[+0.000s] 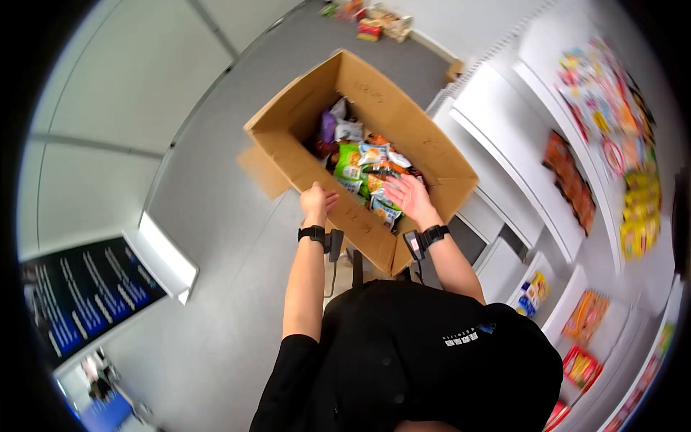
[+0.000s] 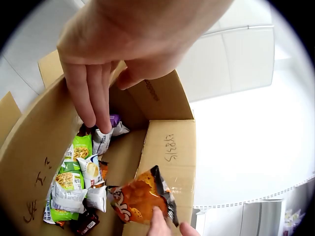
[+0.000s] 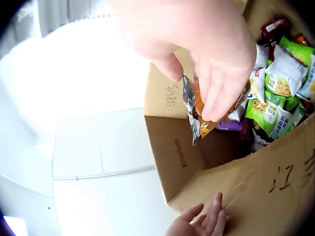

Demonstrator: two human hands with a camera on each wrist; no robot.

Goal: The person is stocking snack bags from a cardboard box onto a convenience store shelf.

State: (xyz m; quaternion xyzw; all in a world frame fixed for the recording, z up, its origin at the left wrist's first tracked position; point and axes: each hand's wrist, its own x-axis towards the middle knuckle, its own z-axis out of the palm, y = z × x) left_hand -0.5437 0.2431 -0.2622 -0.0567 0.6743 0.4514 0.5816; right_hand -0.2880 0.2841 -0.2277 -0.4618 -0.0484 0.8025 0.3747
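Observation:
My left hand (image 1: 317,203) is at the near-left rim of the cardboard box (image 1: 425,140), its fingers loosely extended over the edge in the left wrist view. Over the box's inside, my right hand (image 1: 409,198) has its fingers extended and its thumb apart. An orange and black snack packet (image 2: 142,196) is at the right fingertips, above the other bags; the right wrist view shows the fingers (image 3: 219,91) overlapping this packet (image 3: 199,110). Green, white and purple snack bags (image 1: 349,162) lie piled in the box.
White shelves (image 1: 497,137) with snack packs run along the right. More packages (image 1: 381,27) sit on the floor beyond the box. A dark display board (image 1: 93,295) and a white panel edge (image 1: 162,255) are at the left.

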